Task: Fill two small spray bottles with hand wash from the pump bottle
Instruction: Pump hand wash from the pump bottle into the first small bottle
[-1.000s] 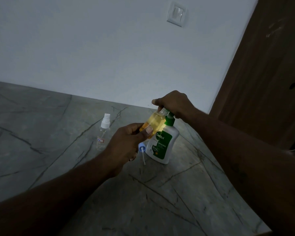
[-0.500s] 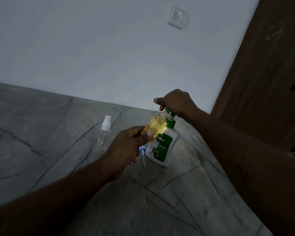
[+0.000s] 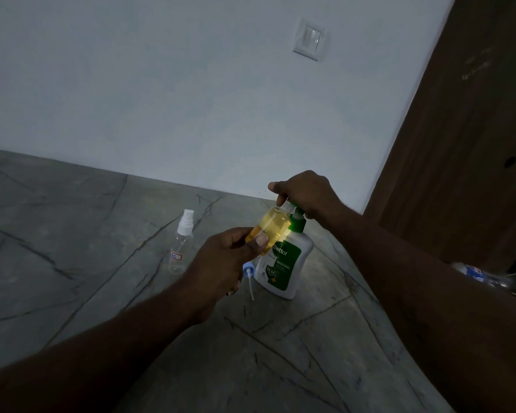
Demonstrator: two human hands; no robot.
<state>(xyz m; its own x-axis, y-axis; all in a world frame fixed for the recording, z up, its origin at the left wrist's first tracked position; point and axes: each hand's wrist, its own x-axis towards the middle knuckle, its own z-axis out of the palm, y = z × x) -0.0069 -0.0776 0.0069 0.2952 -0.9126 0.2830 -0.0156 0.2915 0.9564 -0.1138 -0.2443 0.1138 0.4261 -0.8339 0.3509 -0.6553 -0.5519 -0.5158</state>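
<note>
Two small clear plastic spray bottles are showing. One small spray bottle full of yellow soap (image 3: 271, 227) is sitting tilted in the left hand (image 3: 221, 263), with the fingers and thumb curled around its lower part and its open neck pointing up at the pump spout. The other small spray bottle, empty with a white cap and a little label (image 3: 180, 248), is standing upright on the grey stone floor (image 3: 72, 263), off to the left and apart from the hands.

One white pump bottle with a green label and green pump top (image 3: 283, 263) is standing on the floor just behind the tilted bottle. The right hand (image 3: 307, 193) is lying closed over the pump top, covering most of it.

One loose sprayer top with a blue collar and a thin white tube (image 3: 248, 278) is lying on the floor, partly hidden under the left hand.

A white wall with one light switch (image 3: 309, 39) is standing behind, and a brown wooden door (image 3: 465, 144) is on the right.
</note>
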